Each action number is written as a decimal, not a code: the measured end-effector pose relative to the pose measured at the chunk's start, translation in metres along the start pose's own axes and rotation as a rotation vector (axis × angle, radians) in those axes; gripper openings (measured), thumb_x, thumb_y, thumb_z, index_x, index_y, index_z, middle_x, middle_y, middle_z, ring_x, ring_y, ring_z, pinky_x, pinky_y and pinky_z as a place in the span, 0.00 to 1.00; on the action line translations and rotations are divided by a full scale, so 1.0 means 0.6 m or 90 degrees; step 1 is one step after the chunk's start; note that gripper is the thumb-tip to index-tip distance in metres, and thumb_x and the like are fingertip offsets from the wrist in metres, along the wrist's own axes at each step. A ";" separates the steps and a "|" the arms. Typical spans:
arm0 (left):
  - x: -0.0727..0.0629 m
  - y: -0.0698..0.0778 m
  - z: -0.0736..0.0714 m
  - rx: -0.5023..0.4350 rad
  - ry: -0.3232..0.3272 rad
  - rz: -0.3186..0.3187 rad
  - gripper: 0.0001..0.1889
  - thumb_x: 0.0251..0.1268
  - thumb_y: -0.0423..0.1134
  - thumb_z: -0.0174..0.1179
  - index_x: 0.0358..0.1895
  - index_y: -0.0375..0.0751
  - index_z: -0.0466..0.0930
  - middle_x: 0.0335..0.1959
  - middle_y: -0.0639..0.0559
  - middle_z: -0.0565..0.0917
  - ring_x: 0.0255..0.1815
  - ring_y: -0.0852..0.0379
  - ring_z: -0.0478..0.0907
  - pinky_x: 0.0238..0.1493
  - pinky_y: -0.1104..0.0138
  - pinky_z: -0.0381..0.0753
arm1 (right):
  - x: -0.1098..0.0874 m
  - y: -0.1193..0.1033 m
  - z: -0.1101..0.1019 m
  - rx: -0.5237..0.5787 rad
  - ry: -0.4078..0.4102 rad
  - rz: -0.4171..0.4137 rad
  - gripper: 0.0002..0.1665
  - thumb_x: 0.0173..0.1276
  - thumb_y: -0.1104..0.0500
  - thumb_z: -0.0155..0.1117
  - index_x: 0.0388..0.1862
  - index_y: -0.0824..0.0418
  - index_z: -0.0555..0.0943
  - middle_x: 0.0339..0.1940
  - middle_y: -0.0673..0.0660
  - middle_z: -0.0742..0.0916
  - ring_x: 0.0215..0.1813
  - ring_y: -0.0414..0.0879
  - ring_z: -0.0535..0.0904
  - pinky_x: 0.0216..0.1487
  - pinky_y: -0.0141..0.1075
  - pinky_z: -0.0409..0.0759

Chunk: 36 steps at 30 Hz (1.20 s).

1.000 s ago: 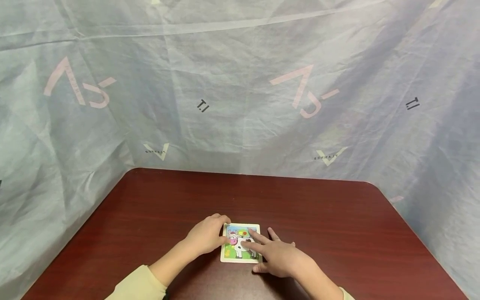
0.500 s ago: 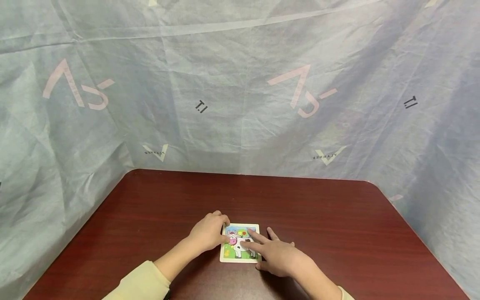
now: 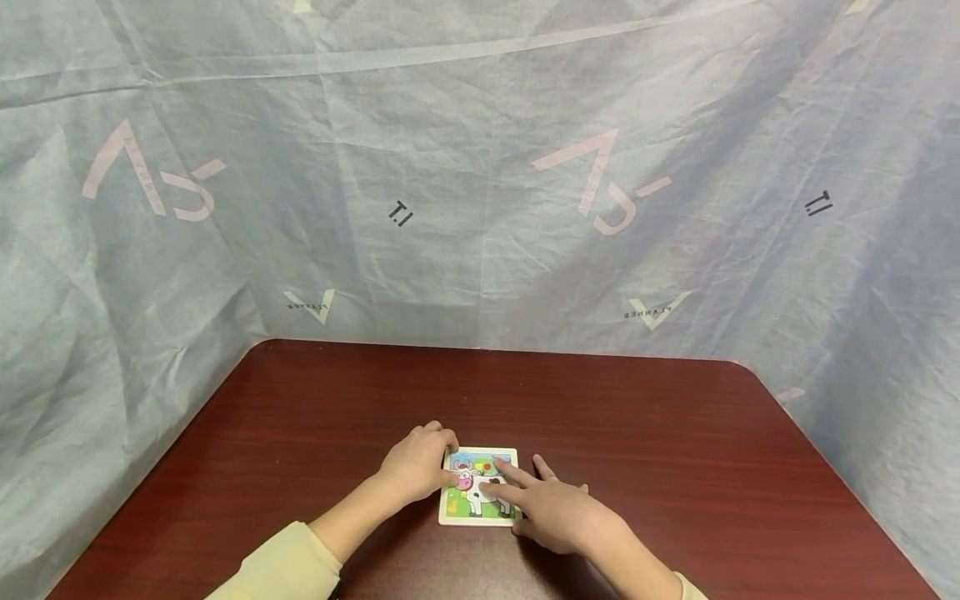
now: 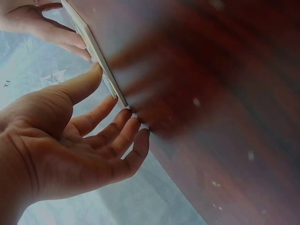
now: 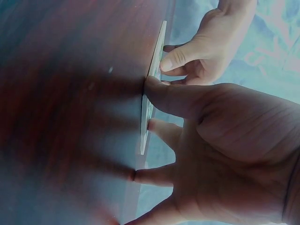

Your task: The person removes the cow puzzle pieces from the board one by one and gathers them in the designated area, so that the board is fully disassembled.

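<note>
A small square cow puzzle (image 3: 477, 510) with a pale frame lies flat on the table in the head view. At its left side, my left hand (image 3: 415, 467) has the thumb on the picture and the index finger at the far-left corner, gripping the edge. The other left fingertips (image 4: 136, 120) bend down to the tabletop in the left wrist view. My right hand (image 3: 558, 508) is spread over the right part, with two straight fingers on the cow. Its thumb (image 5: 161, 96) touches the near edge, and the outer fingers reach the table beyond the puzzle.
The dark red wooden table (image 3: 637, 425) has rounded far corners. Behind it and along both sides hangs a grey printed cloth (image 3: 480, 167). Pale yellow sleeves (image 3: 281, 567) cover the forearms.
My right thumb has drawn in a little toward the puzzle's near right corner. The left hand keeps its place on the edge, and the head view has shifted slightly.
</note>
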State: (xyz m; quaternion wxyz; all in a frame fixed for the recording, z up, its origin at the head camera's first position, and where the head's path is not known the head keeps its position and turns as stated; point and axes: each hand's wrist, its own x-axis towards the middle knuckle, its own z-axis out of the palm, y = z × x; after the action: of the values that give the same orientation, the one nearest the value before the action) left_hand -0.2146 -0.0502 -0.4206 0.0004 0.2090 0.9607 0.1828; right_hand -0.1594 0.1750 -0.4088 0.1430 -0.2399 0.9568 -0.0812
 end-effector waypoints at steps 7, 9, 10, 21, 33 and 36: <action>-0.001 0.003 -0.002 -0.006 0.001 -0.001 0.19 0.49 0.40 0.79 0.43 0.41 0.84 0.38 0.52 0.78 0.40 0.49 0.76 0.36 0.57 0.79 | -0.001 -0.002 -0.003 -0.002 -0.002 0.001 0.34 0.72 0.51 0.67 0.74 0.30 0.69 0.81 0.41 0.62 0.77 0.68 0.58 0.43 0.80 0.68; -0.001 0.003 -0.003 -0.008 0.001 -0.001 0.18 0.50 0.40 0.79 0.43 0.41 0.84 0.38 0.52 0.77 0.40 0.50 0.76 0.36 0.57 0.79 | -0.002 -0.002 -0.004 0.000 -0.003 0.002 0.34 0.72 0.52 0.67 0.74 0.31 0.69 0.81 0.41 0.62 0.77 0.68 0.58 0.43 0.80 0.68; -0.001 0.004 -0.003 -0.008 0.000 -0.001 0.18 0.50 0.40 0.79 0.43 0.41 0.83 0.37 0.52 0.77 0.40 0.50 0.76 0.36 0.58 0.78 | -0.002 -0.003 -0.005 0.001 -0.004 0.003 0.34 0.72 0.52 0.66 0.74 0.30 0.69 0.81 0.41 0.62 0.77 0.68 0.57 0.44 0.80 0.68; -0.003 0.004 0.000 -0.009 0.005 0.002 0.19 0.50 0.40 0.79 0.44 0.40 0.83 0.38 0.51 0.78 0.39 0.50 0.75 0.35 0.57 0.79 | -0.001 -0.003 -0.003 0.013 0.000 0.005 0.34 0.72 0.52 0.67 0.73 0.30 0.69 0.81 0.41 0.62 0.78 0.67 0.57 0.44 0.81 0.66; 0.000 0.005 -0.001 -0.026 0.005 -0.016 0.19 0.50 0.39 0.80 0.43 0.40 0.83 0.39 0.51 0.79 0.36 0.53 0.77 0.34 0.59 0.79 | -0.003 -0.002 -0.003 0.020 0.005 0.002 0.34 0.72 0.52 0.67 0.73 0.31 0.70 0.81 0.42 0.62 0.78 0.68 0.57 0.45 0.81 0.66; 0.001 0.004 -0.001 -0.031 0.008 -0.023 0.16 0.53 0.39 0.78 0.42 0.41 0.83 0.39 0.51 0.79 0.35 0.55 0.77 0.34 0.59 0.79 | -0.003 -0.002 -0.004 0.019 0.003 0.002 0.34 0.72 0.52 0.67 0.73 0.30 0.70 0.81 0.42 0.62 0.78 0.68 0.57 0.45 0.81 0.65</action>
State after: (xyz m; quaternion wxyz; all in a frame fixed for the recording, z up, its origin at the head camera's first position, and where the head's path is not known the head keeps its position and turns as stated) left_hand -0.2143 -0.0483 -0.4190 0.0026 0.1900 0.9597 0.2073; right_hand -0.1581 0.1753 -0.4057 0.1447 -0.2358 0.9562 -0.0955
